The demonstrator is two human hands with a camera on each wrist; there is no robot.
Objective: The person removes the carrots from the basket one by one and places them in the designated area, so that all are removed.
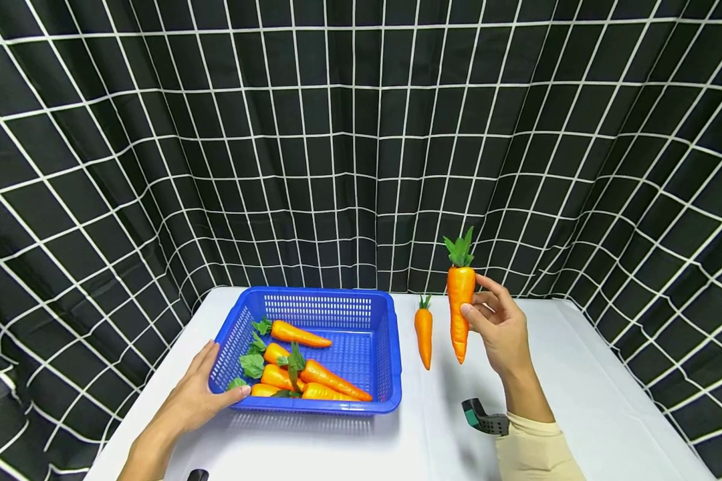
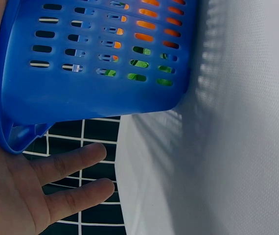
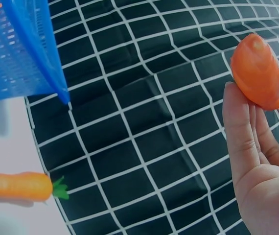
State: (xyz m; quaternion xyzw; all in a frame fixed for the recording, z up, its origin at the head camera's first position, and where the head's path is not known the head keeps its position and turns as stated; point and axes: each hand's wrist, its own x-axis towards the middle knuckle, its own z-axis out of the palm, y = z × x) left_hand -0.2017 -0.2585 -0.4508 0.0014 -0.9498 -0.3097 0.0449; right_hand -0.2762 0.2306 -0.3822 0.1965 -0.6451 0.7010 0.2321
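Note:
Upright above the table, an orange carrot (image 1: 460,307) with a green leafy top is pinched between the thumb and fingers of my right hand (image 1: 502,324). In the right wrist view that carrot (image 3: 258,73) shows its tip end. A smaller carrot (image 1: 424,334) lies on the table just left of it. My left hand (image 1: 186,401) rests against the left front corner of a blue plastic basket (image 1: 391,354), thumb at the rim. Seen from the left wrist, its fingers (image 2: 78,198) stretch straight out beside the basket wall. Several carrots (image 1: 331,379) with green leaves lie in the basket, mostly toward its front left.
A white table (image 1: 583,374) carries the basket and the loose carrot. Black cloth (image 1: 361,167) with a white grid hangs behind it and along both sides. A dark strap-like piece (image 1: 487,419) sits at the right wrist by a beige sleeve (image 1: 535,451).

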